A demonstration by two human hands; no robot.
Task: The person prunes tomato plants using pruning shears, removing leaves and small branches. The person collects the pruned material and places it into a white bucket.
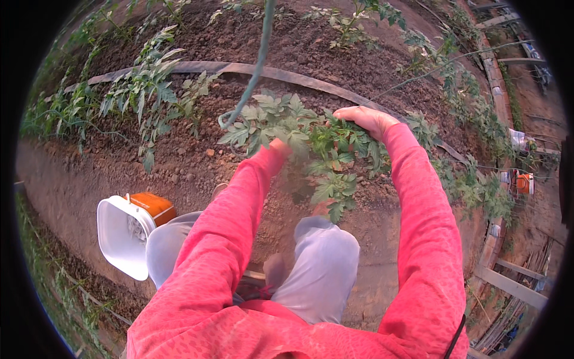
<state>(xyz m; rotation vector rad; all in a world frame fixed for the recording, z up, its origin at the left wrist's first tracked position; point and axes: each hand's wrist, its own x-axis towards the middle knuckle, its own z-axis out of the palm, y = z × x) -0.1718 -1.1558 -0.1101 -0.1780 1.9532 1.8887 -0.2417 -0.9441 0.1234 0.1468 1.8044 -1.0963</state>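
Note:
Low in front of me grows a leafy tomato plant (332, 139) with lobed green leaves. My left hand (280, 148) reaches in at its left side, blurred and partly behind leaves, so its fingers and anything in them are hidden. On the upper right of the same plant lies my right hand (365, 119), its back showing and its fingertips among the leaves; whether they grip a stem does not show. A green twine (260, 58) hangs from above and ends in a loop beside the leaves, left of the plant.
A white-lined orange square bucket (123, 238) lies tilted by my left knee, with pale stringy material inside. A flat drip hose (287, 75) curves across the soil behind the plant. More tomato plants (148, 89) stand at left. Bricks (497, 98) edge the bed at right.

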